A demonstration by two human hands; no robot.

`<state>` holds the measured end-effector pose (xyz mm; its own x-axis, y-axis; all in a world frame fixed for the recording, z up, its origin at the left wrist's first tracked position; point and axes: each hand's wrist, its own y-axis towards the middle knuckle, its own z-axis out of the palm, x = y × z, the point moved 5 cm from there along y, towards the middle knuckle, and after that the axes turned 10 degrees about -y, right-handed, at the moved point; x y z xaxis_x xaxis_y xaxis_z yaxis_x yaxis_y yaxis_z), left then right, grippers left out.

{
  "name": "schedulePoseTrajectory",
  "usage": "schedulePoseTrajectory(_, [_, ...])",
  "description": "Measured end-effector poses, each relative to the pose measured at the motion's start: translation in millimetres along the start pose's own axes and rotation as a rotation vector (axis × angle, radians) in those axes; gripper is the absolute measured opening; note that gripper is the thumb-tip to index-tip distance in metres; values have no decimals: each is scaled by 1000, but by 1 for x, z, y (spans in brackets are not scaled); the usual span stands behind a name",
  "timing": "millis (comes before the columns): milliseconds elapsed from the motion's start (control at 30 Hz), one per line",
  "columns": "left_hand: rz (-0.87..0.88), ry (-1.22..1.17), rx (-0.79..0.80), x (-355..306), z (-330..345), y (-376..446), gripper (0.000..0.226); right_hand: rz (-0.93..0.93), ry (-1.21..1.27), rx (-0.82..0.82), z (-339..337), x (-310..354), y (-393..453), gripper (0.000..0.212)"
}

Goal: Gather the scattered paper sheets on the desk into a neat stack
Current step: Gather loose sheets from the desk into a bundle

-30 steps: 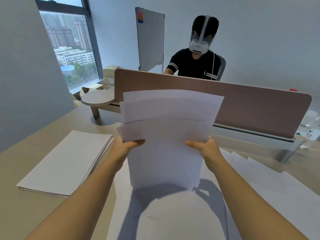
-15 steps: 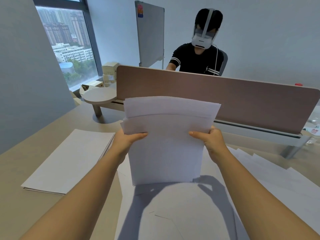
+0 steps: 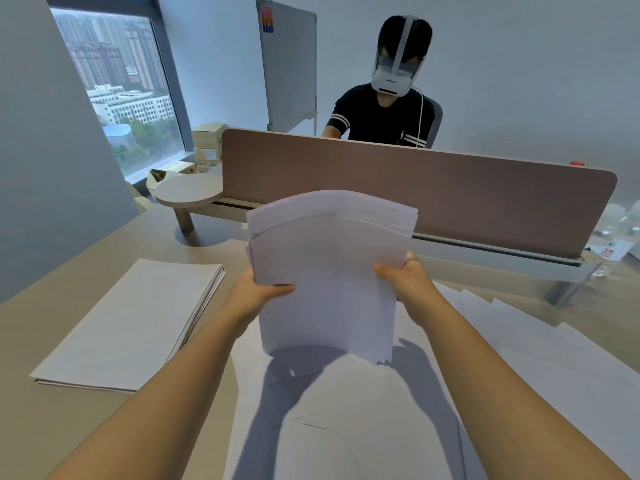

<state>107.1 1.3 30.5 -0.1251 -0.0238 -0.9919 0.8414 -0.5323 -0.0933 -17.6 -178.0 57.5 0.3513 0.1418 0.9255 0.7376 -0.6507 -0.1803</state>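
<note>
Beige desk runs under my view, up to a brown divider panel. My left hand and right hand each pinch a side edge of the bundle of sheets, which I hold upright in front of the divider, its lower edge over loose sheets lying flat on the desk. Left of the bundle lies a flat stack. Right of it, more loose sheets fan out. Behind the divider sits a person in a headset.
</note>
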Motion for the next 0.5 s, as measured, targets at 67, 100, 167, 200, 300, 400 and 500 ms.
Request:
schedulePoseTrajectory(67, [-10, 14, -10, 9, -4, 0, 38, -100, 21, -89, -8, 9, -1, 47])
schedulePoseTrajectory(100, [-2, 28, -5, 9, -5, 1, 38, -178, 20, -151, -14, 16, -2, 54])
schedulePoseTrajectory(167, [21, 32, -5, 6, -5, 3, 37, -356, -87, -288, -23, 33, -9, 73])
schedulePoseTrajectory(200, [29, 25, -13, 3, -5, 4, 36, -450, -202, -348, -25, 41, -14, 80])
schedulePoseTrajectory(300, [39, -16, -39, -3, -5, 6, 35, -649, -633, -391, -19, 56, -23, 76])
schedulePoseTrajectory(400, [31, -32, -47, -5, -7, 6, 35, -706, -813, -351, -12, 56, -17, 49])
schedulePoseTrajectory(500, [25, -52, -55, -6, -10, 6, 33, -765, -774, -382, -11, 59, -18, 44])
